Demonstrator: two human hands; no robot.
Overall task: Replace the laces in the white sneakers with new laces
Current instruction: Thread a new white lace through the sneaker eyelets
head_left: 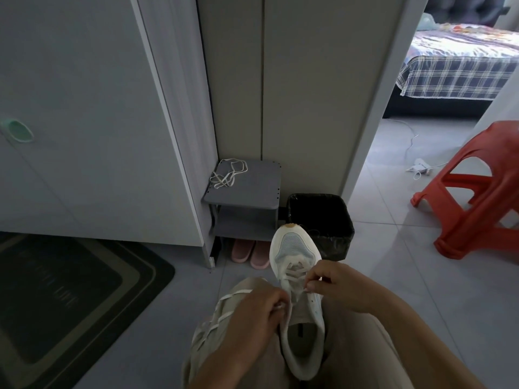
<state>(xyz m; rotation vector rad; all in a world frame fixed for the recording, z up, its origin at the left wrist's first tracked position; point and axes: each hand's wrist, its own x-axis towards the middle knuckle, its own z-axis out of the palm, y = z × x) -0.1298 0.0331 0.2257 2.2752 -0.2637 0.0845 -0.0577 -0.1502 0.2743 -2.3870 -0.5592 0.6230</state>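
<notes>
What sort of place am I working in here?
Most likely a home entryway: a doormat, a small shoe rack with slippers beneath, and a bed in the room beyond.

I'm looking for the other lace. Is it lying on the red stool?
No, the loose lace lies in a bundle on top of the grey shelf, well away from the red stool.

One wide-angle camera rides on the person's head, facing forward and down over the lap. Nearest the lens, low in the centre, lie the left hand [252, 313] and right hand [335, 282], each pinching the lace [230, 295] at the white sneaker [295, 248]. A grey shelf [252, 186] stands farther off at mid-frame, and the top right corner reaches a bed [455, 68] in the next room. Straight edges bow toward the borders.
</notes>
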